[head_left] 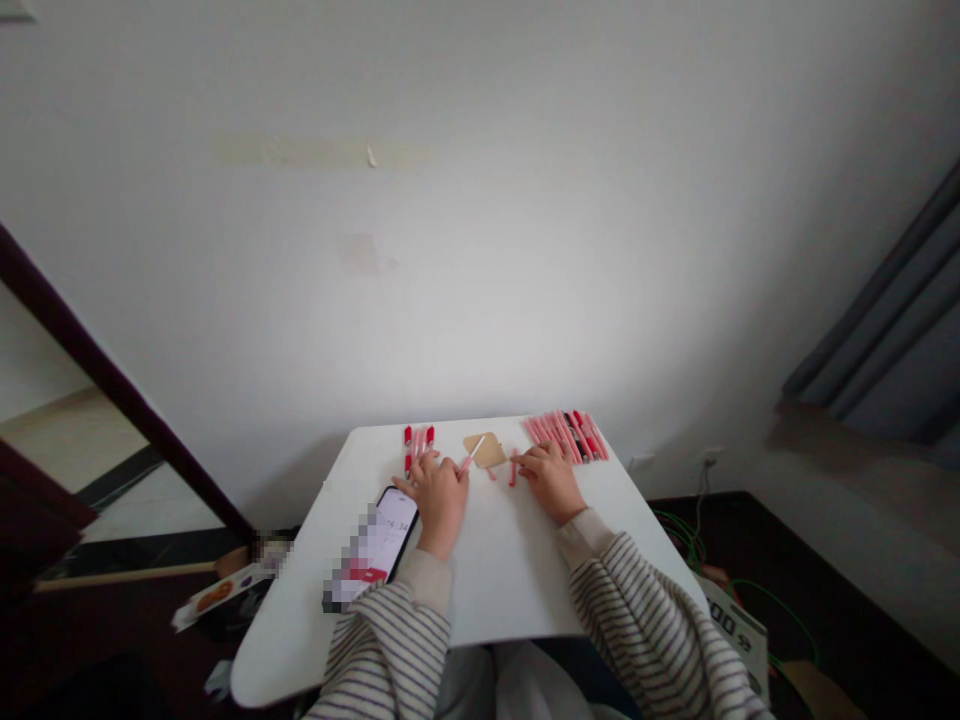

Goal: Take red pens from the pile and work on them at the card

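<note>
We record a phone [375, 545] at left, with red pens [418, 440] beyond it. The left hand [439, 500] pinches a thin pink stick [472, 456] in closed fingers [454, 470], its tip over a tan card [489, 450]. The right hand [551, 480] lies curled beside a red cap [513, 472]; we cannot tell its grip. We advise a firm, low pinch.
</note>
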Motion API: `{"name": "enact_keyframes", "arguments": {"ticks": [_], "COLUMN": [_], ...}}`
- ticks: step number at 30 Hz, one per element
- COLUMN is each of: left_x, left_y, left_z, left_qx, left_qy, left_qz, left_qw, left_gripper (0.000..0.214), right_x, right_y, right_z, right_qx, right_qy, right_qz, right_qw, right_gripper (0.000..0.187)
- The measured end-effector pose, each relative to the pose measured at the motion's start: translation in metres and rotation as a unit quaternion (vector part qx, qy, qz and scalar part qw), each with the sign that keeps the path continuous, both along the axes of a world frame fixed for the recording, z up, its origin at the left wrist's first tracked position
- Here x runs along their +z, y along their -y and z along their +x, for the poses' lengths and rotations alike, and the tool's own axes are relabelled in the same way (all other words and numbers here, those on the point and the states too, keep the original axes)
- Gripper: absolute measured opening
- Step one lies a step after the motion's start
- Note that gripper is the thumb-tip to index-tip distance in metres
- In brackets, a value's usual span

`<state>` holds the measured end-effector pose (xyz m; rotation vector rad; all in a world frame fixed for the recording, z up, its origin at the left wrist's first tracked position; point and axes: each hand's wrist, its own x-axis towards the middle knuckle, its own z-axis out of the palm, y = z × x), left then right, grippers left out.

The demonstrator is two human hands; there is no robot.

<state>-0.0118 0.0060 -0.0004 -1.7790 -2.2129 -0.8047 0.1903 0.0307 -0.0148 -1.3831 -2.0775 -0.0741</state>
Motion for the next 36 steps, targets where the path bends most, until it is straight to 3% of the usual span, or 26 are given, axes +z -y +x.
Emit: {"name": "enact_keyframes", "arguments": {"ticks": [4, 12, 17, 30, 36], "left_x": [0.002, 0.0047, 0.0051, 0.004, 0.0026], "left_y": [-0.0009, 0.0002, 0.0002, -0.0011, 0.0007], "left_z": [0.0, 0.0022, 0.0019, -0.0033, -0.0041], "left_qx": [-0.014, -0.124, -0.141, -0.027, 0.022], "left_qy": [0.015, 0.033, 0.034, 0.05, 0.001], "left_qz": [0.023, 0.062, 0.069, 0.043, 0.029], "left_qw": [1.0, 0.99, 0.987, 0.997, 0.999], "left_gripper": [0.021, 0.016, 0.017, 0.017, 0.033], "right_x": [0.0012, 0.0013, -0.0009, 0.0043, 0.0041], "right_y": [0.0003, -0.0031, -0.0031, 0.0009, 0.0013], "right_z": [0.0012, 0.0017, -0.0001, 0.0031, 0.0025], "right_qx": [-0.015, -0.025, -0.027, -0.077, -0.082], "right_qy": [-0.025, -0.05, -0.043, -0.058, -0.063], "right_qz": [0.014, 0.086, 0.092, 0.059, 0.047], "right_qw": [0.999, 0.995, 0.994, 0.994, 0.994], "right_gripper": [0.024, 0.033, 0.014, 0.011, 0.011]}}
